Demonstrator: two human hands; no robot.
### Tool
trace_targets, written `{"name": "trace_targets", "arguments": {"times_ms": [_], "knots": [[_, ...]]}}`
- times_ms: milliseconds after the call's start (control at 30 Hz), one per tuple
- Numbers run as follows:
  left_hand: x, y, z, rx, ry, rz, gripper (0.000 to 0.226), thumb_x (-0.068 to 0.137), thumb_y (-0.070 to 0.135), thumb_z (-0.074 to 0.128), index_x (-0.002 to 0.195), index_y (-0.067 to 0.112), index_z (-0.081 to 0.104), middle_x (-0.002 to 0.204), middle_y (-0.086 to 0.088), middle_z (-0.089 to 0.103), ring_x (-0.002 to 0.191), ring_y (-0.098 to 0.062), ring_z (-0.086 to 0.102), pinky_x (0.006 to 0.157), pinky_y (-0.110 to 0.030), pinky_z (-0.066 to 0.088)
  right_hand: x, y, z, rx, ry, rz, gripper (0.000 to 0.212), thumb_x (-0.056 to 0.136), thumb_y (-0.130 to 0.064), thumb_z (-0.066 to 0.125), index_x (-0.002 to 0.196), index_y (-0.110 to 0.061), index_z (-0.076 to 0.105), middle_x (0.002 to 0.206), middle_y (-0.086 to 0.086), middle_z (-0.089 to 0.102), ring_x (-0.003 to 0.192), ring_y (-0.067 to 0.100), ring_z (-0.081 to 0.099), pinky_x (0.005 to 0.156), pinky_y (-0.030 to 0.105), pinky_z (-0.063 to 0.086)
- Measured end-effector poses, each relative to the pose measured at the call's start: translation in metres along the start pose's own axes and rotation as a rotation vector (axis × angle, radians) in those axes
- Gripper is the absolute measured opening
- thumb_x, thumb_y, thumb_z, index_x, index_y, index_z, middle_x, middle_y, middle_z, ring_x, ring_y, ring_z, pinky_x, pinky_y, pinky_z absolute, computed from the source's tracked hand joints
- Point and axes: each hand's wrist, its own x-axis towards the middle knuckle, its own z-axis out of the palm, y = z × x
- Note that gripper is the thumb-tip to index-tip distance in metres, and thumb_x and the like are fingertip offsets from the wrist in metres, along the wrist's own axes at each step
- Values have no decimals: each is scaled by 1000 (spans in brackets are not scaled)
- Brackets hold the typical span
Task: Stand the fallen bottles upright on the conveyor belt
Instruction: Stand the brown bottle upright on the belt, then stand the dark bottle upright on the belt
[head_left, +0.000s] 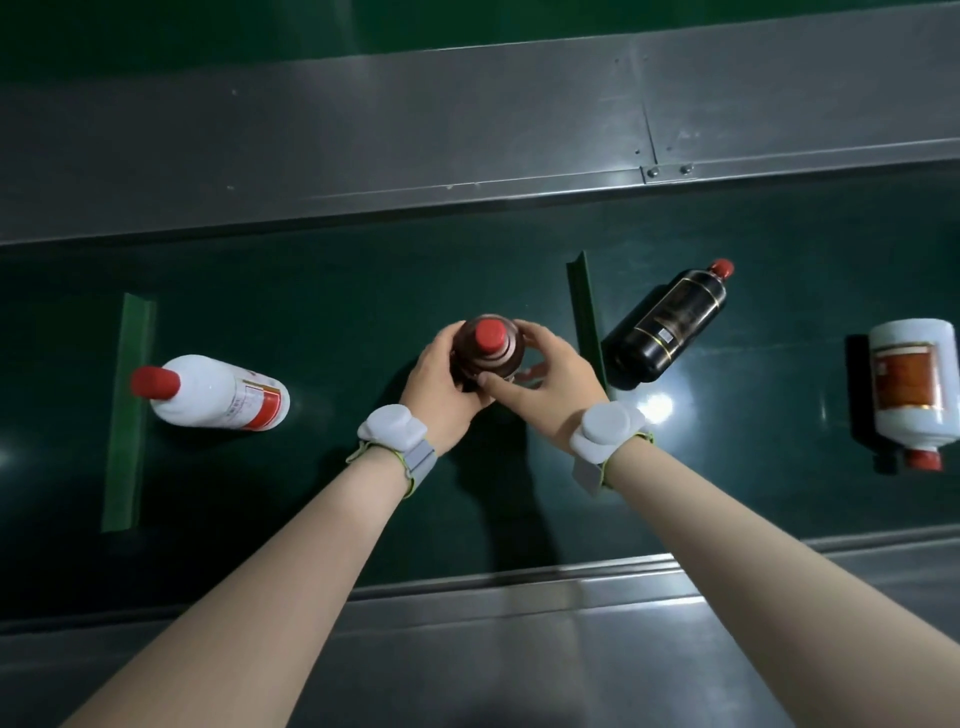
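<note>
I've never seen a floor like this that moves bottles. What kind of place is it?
Probably a bottling or packing line in a factory. A dark green conveyor belt with raised cleats runs between metal side rails, and capped bottles ride on it, like the black bottle lying on its side.

brown bottle (488, 348) upright, held | black bottle (667, 325) fallen | white bottle (911, 384) fallen | conveyor belt (363, 312)

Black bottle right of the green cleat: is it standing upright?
No, the black bottle lies on its side on the conveyor belt, red cap pointing toward the far rail.
</note>
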Motion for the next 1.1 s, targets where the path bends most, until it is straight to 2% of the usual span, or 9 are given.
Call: {"name": "trace_targets", "arguments": {"times_ms": [167, 333, 433, 500, 700, 800, 900, 1000, 1100], "knots": [[-12, 3, 2, 81, 55, -49, 69, 84, 26, 92, 144, 23, 57, 141, -3, 70, 125, -24, 68, 107, -41, 55, -14, 6, -14, 31, 53, 69, 69, 83, -63, 77, 145, -40, 56, 133, -14, 64, 94, -5, 70, 82, 19, 56], [-24, -3, 7, 171, -45, -258, 65, 88, 36, 88, 140, 12, 58, 136, -12, 69, 124, -36, 69, 104, -41, 55, -22, 19, -66, -144, 155, 161, 46, 94, -43, 72, 137, -28, 66, 131, -2, 71, 101, 12, 73, 97, 40, 60], [-28, -6, 19, 270, -110, -311, 30, 94, 48, 79, 86, 21, 68, 85, -1, 64, 82, -30, 65, 75, -34, 48, -11, 31, -108, -244, 254, 258, 44, 93, -40, 71, 133, -21, 67, 127, 9, 73, 110, 30, 71, 98, 44, 57], [-31, 0, 37, 322, -200, -292, 63, 98, 50, 71, 53, 23, 37, 52, 5, 36, 52, -25, 39, 58, -35, 30, 1, 43, -131, -228, 332, 370, 53, 91, -47, 69, 135, -17, 63, 126, 12, 70, 113, 35, 69, 100, 49, 55], [-37, 20, 66, 311, -207, -254, 32, 99, 53, 71, 84, 25, 65, 88, 10, 70, 91, -24, 69, 81, -33, 52, 49, 80, -149, -106, 278, 760, 105, 74, -82, 68, 148, -12, 45, 136, 18, 65, 122, 41, 65, 102, 46, 54], [-36, 35, 80, 167, -103, -172, 25, 99, 53, 72, 97, 28, 69, 97, 9, 76, 99, -19, 75, 91, -38, 60, 77, 100, -142, 325, 172, 801, 97, 78, -66, 83, 146, -4, 52, 142, 21, 63, 127, 43, 65, 107, 55, 55], [-26, 64, 104, 64, -23, -115, 26, 99, 56, 72, 101, 30, 70, 104, 9, 76, 102, -17, 74, 97, -44, 61, 86, 119, -134, 509, 181, 870, 87, 58, -62, 96, 123, -12, 65, 121, 12, 73, 101, 35, 76, 89, 55, 64], [-5, 95, 134, 37, 47, -72, 26, 101, 54, 70, 103, 28, 70, 104, 18, 72, 108, -14, 72, 97, -37, 57, 86, 129, -139, 578, 159, 825, 78, 60, -55, 97, 116, -12, 65, 113, 14, 76, 97, 36, 77, 87, 57, 65], [14, 116, 170, 132, 51, -42, 37, 102, 47, 71, 126, 18, 69, 122, 3, 75, 118, -22, 71, 97, -31, 52, 73, 133, -158, 421, 165, 691, 107, 45, -70, 89, 130, -12, 59, 120, 15, 74, 109, 39, 74, 95, 54, 62]]}}
